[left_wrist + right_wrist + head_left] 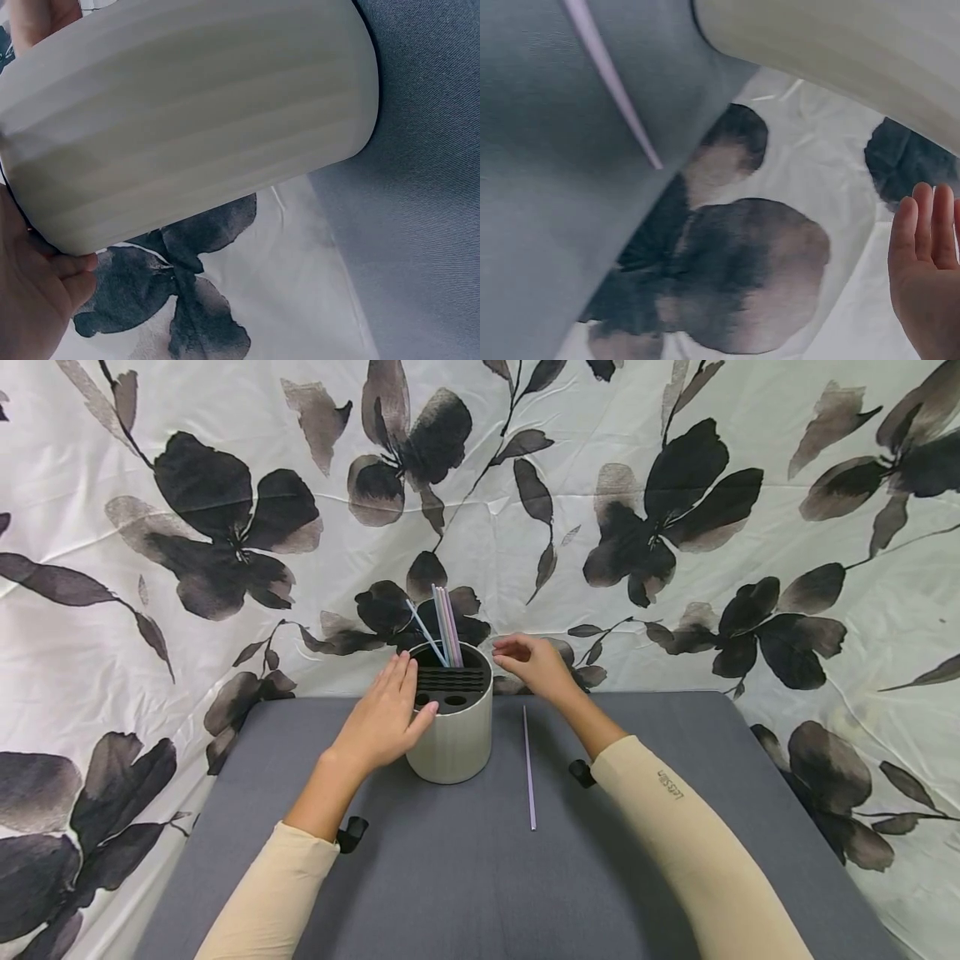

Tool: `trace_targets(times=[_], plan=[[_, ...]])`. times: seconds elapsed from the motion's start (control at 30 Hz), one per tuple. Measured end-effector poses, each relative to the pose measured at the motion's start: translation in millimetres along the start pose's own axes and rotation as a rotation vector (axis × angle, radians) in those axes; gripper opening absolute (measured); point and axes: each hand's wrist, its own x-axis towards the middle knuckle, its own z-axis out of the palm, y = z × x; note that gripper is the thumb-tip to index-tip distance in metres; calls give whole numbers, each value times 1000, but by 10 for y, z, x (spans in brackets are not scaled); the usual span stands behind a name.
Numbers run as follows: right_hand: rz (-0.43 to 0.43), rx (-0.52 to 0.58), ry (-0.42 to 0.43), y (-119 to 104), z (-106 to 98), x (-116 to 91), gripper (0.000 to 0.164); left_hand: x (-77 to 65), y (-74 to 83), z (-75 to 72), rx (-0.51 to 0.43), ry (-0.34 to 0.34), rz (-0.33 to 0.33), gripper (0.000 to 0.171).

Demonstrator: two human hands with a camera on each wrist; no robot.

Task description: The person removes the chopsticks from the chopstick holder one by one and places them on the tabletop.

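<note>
A cream ribbed cylindrical holder (453, 745) with a black slotted insert (450, 680) stands upright near the far table edge. Several thin pastel straws (447, 625) lean in its rear opening. My left hand (384, 714) lies along its left side, fingers straight and together, thumb spread over the front rim; fingertips meet the wall in the left wrist view. Right of the holder, my right hand (534, 662) hovers near the rim with fingers slightly bent and nothing in them. One lilac straw (529, 770) lies on the table between the holder and the right forearm.
The grey table (465, 877) ends just behind the holder. A white cloth (525, 585) with dark flowers hangs behind it. Black wrist-camera mounts (352, 834) stick out beside both cream sleeves.
</note>
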Motion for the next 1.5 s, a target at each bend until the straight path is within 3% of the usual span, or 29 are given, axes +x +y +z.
trace_targets(times=[0.47, 0.87, 1.2, 1.5], plan=[[-66, 7, -63, -401, 135, 343, 30, -4, 16, -28, 9, -5, 4, 80], [-72, -68, -39, -513, 282, 442, 19, -4, 29, -16, 16, -10, -6, 80], [-62, -62, -26, -525, 230, 441, 15, 11, 45, -6, 18, -13, -16, 81], [-100, 54, 12, -673, 69, 439, 16, 26, 23, -11, 18, -15, -22, 81]])
